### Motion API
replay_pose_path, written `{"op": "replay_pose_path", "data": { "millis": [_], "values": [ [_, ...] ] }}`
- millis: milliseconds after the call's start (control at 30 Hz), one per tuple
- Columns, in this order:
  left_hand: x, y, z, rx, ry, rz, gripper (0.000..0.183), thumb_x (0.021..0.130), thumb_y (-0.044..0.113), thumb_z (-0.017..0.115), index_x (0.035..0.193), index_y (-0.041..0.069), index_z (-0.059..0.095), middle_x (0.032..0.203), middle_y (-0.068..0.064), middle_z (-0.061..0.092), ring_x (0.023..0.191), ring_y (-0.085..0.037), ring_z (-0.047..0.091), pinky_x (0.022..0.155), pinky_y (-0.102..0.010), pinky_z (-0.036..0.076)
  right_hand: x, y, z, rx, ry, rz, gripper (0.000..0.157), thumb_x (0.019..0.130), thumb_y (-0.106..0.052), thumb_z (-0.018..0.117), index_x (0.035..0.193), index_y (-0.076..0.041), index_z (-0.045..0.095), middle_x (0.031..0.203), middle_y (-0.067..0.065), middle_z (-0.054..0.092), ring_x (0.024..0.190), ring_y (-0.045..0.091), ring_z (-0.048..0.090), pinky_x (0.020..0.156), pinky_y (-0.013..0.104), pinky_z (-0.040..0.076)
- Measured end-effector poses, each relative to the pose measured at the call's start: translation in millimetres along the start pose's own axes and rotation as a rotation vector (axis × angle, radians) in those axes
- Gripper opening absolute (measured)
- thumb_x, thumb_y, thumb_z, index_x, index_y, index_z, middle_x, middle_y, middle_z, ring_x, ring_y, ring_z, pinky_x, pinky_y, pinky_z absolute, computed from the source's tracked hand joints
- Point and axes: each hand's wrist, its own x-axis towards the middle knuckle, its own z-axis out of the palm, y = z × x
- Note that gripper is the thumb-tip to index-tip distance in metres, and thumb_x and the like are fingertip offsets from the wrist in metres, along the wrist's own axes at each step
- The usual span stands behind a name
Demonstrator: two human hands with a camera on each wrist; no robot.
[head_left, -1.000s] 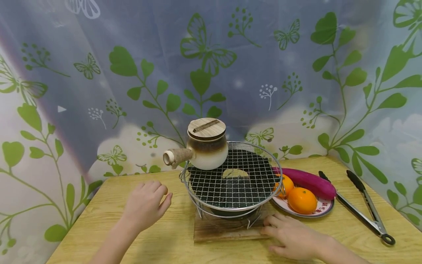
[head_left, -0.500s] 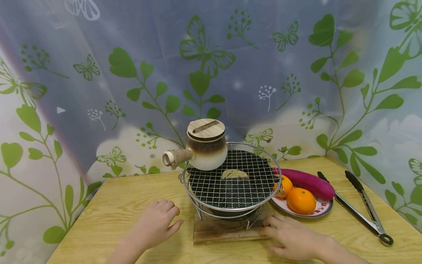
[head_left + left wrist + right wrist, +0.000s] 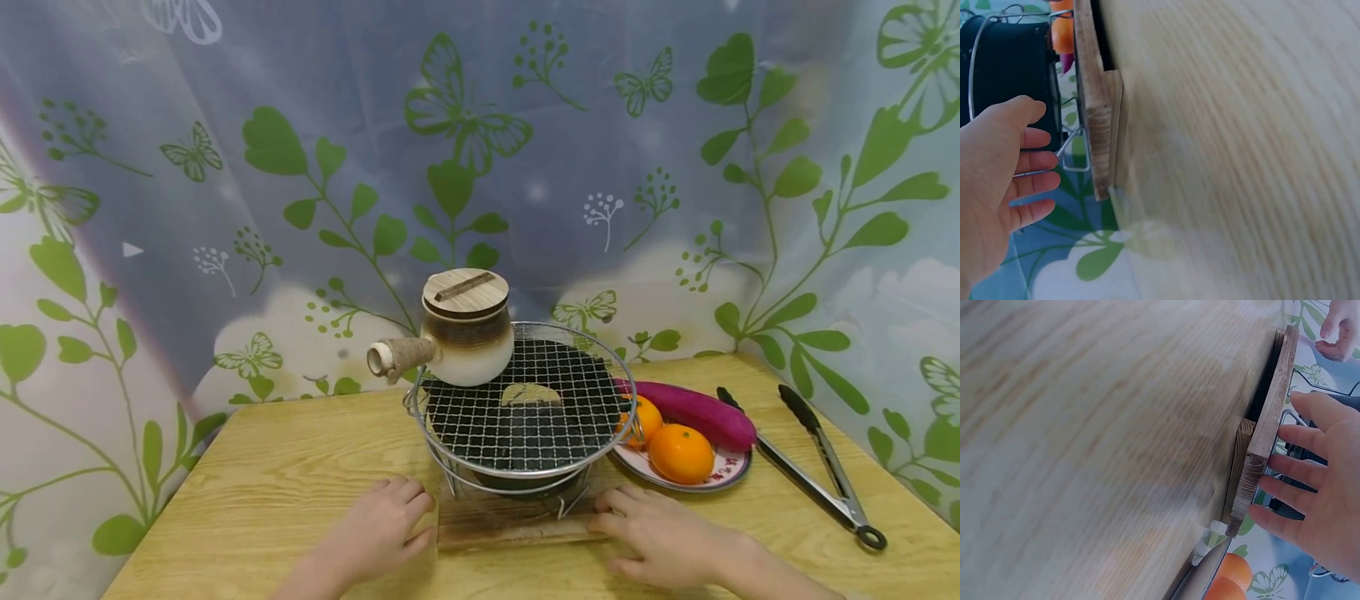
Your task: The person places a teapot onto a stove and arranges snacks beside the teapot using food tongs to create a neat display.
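Note:
A wooden board [image 3: 517, 532] lies under a round dark stove [image 3: 1013, 65] topped by a wire grill rack [image 3: 525, 433]. On the rack's back left stands a small brown-and-cream pot [image 3: 468, 354] with a wooden lid and a rope-wrapped side handle. My right hand [image 3: 663, 533] has its fingertips at the board's right edge, fingers extended in the right wrist view. Close by the board's left end is my left hand [image 3: 378, 529]; in the left wrist view its fingers are loosely bent, holding nothing, with a small gap to the board.
Right of the stove, a patterned plate [image 3: 733, 477] carries oranges [image 3: 681, 454] and a long purple vegetable [image 3: 697, 412]. Black-handled tongs [image 3: 817, 483] lie spread at the table's right side. Behind the wooden table [image 3: 300, 442] hangs a leaf-and-butterfly curtain [image 3: 480, 150].
My left hand has moved right and toward the front, down beside the board's left end. The right hand stays at the board's right edge. The view has shifted slightly.

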Motion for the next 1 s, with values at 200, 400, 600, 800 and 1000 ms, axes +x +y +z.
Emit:
{"op": "replay_pose_path", "data": {
  "millis": [200, 400, 600, 800, 1000],
  "values": [
    [3.1, 8.1, 7.4, -0.024, -0.062, 0.011, 0.023, 0.080, 0.036, 0.067, 0.084, 0.015, 0.061, 0.082, 0.004, 0.053, 0.078, -0.013, 0.053, 0.071, -0.032, 0.048, -1.4, 0.1, 0.8, 0.005, -0.005, 0.008, 0.036, 0.087, -0.040, 0.059, 0.116, -0.020, 0.059, 0.114, 0.000, 0.052, 0.101, 0.017, 0.050, 0.083, 0.038, 0.047],
    [5.0, 13.6, 15.4, -0.047, -0.076, 0.024, 0.020, 0.081, 0.035, 0.066, 0.088, 0.016, 0.063, 0.085, 0.005, 0.055, 0.079, -0.012, 0.053, 0.072, -0.031, 0.048, -3.0, -0.7, -0.3, 0.007, -0.015, 0.028, 0.036, 0.087, -0.039, 0.060, 0.117, -0.020, 0.059, 0.115, 0.001, 0.053, 0.103, 0.019, 0.050, 0.084, 0.040, 0.047],
    [5.9, 16.9, 16.9, -0.066, -0.088, 0.035, 0.018, 0.081, 0.034, 0.065, 0.088, 0.017, 0.063, 0.086, 0.005, 0.055, 0.079, -0.011, 0.053, 0.070, -0.029, 0.046, -4.9, 0.0, 0.0, 0.019, 0.005, 0.024, 0.034, 0.086, -0.037, 0.061, 0.116, -0.020, 0.060, 0.114, 0.000, 0.053, 0.102, 0.018, 0.051, 0.083, 0.039, 0.047],
    [4.7, 17.6, 16.3, -0.084, -0.082, 0.046, 0.018, 0.080, 0.033, 0.067, 0.087, 0.017, 0.062, 0.086, 0.005, 0.054, 0.080, -0.013, 0.053, 0.070, -0.031, 0.046, -6.3, 1.6, -2.5, 0.029, 0.060, 0.022, 0.029, 0.083, -0.032, 0.065, 0.110, -0.021, 0.062, 0.110, -0.003, 0.054, 0.098, 0.016, 0.052, 0.079, 0.038, 0.048],
    [4.7, 18.0, 17.5, -0.094, -0.088, 0.055, 0.018, 0.079, 0.032, 0.068, 0.086, 0.016, 0.063, 0.084, 0.005, 0.053, 0.079, -0.013, 0.053, 0.070, -0.032, 0.047, -9.2, 6.4, -8.2, 0.000, 0.114, 0.028, 0.025, 0.081, -0.031, 0.067, 0.104, -0.021, 0.063, 0.106, -0.006, 0.053, 0.095, 0.014, 0.053, 0.077, 0.036, 0.049]
  ]
}}
